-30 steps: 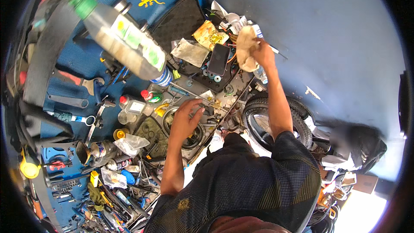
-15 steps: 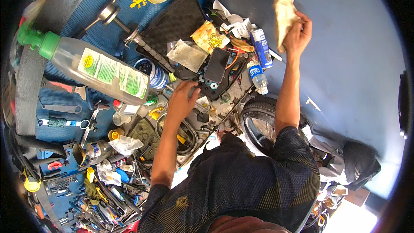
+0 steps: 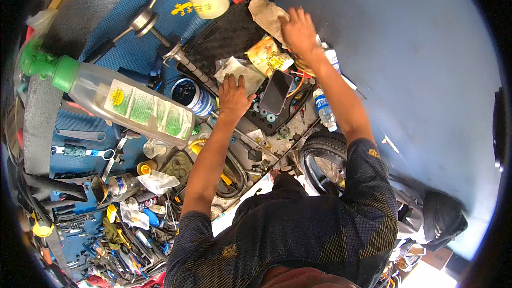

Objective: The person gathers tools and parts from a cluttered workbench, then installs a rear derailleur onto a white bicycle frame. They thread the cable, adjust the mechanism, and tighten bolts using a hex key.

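Observation:
My right hand (image 3: pixel 300 32) is at the far side of the bench, gripping the right edge of a beige rag (image 3: pixel 265 14); its fingertips are partly hidden. The rag lies over or just above the dark tray's far corner. My left hand (image 3: pixel 234 96) is open, palm down, its fingertips at the lower edge of a greyish flat packet (image 3: pixel 242 71). Beside it a black phone (image 3: pixel 277 92) rests on the dark foam tray (image 3: pixel 213 45). A yellow crumpled packet (image 3: pixel 265 56) sits between the phone and the rag. Left of my left hand stands an open blue-and-white tub (image 3: pixel 193 97) of dark contents.
A large clear bottle with a green pump (image 3: pixel 141 101) hangs at the left, near a metal shaft tool (image 3: pixel 181 58). At right are a water bottle (image 3: pixel 324 108), a spray can (image 3: pixel 331 56) and a wheel (image 3: pixel 324 162). Many hand tools (image 3: pixel 125 250) crowd the lower left.
My right hand has brought the rag from high by the right wall leftward over the bench. My left hand has moved up and right to the greyish packet.

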A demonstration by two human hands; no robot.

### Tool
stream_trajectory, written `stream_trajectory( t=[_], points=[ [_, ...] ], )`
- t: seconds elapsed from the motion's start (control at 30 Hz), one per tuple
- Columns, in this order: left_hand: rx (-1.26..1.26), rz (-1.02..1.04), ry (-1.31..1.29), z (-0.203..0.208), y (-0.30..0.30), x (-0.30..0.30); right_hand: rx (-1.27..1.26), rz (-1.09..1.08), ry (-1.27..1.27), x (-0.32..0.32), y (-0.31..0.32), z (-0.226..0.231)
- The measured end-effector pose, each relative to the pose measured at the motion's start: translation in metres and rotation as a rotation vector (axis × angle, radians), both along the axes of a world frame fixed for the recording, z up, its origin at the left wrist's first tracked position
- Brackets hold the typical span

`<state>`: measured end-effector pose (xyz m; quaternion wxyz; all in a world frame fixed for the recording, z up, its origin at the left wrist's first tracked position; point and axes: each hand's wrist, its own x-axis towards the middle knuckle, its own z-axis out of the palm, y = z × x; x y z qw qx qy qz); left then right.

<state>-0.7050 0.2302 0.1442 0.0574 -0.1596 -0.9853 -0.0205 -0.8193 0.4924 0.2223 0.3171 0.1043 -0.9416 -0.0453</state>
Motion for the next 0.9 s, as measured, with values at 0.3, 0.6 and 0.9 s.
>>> stream_trajectory(
  t=[0.3, 0.6, 0.9],
  points=[
    [0.126, 0.062, 0.071, -0.02, -0.008, -0.014, -0.222, -0.155, -0.601, 0.011, -0.052, -0.061],
    [0.39, 0.108, 0.205, 0.035, -0.027, -0.042, -0.26, -0.077, 0.07, -0.024, 0.005, 0.0],
    [-0.069, -0.087, -0.153, 0.052, -0.027, -0.05, -0.331, 0.009, -0.101, -0.017, 0.009, -0.006]
  ],
)
